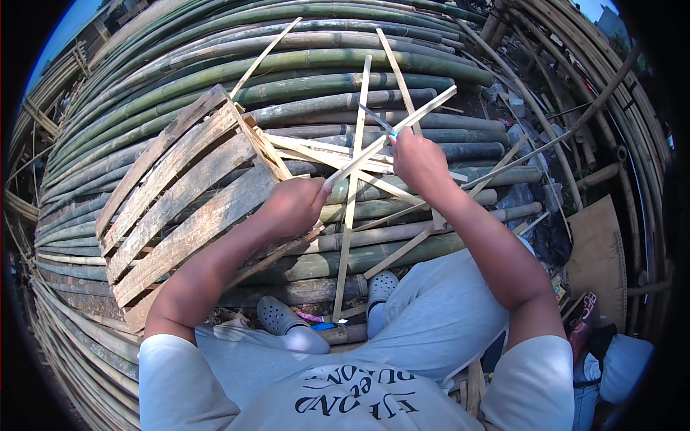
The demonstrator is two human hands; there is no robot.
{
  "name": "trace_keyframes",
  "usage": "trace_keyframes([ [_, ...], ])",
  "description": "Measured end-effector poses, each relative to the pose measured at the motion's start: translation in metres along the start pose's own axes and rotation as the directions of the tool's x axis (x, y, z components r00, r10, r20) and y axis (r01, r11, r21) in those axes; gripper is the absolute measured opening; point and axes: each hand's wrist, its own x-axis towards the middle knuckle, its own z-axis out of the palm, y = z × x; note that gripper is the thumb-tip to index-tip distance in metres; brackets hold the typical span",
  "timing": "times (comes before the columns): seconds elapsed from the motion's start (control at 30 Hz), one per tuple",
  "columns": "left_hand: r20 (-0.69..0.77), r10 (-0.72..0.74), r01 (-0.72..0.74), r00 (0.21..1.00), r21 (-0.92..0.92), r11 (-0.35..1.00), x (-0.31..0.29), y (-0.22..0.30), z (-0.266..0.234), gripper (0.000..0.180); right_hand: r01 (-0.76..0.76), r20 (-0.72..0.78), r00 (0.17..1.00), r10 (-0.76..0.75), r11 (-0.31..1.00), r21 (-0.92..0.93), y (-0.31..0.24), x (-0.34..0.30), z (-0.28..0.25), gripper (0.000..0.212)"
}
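My left hand (293, 206) is closed round the near end of a long, pale strip of wood or bamboo (374, 149). The strip slants up and away to the right. My right hand (418, 162) grips a knife (377, 119), with a bit of blue showing at its handle. Its thin blade points up and to the left, close to the strip's far half. Whether the edge touches the strip I cannot make out. Beneath both hands, more pale strips (350, 208) lie crossed over a bed of bamboo poles (316, 267).
A slatted wooden crate (190, 188) sits tilted on the poles beside my left arm. Green bamboo poles (287, 63) stretch far back. At the right are a brown board (598, 255), upright poles and litter. My feet in grey clogs (277, 314) rest among the near poles.
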Motion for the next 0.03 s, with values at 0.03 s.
trace_keyframes([
  [0.03, 0.006, -0.009, 0.008, 1.000, 0.012, 1.000, -0.0006, 0.0023, -0.0005, 0.042, 0.003, 0.037, 0.999, -0.002, 1.000, -0.017, -0.0026, -0.0009, -0.0005, 0.029],
])
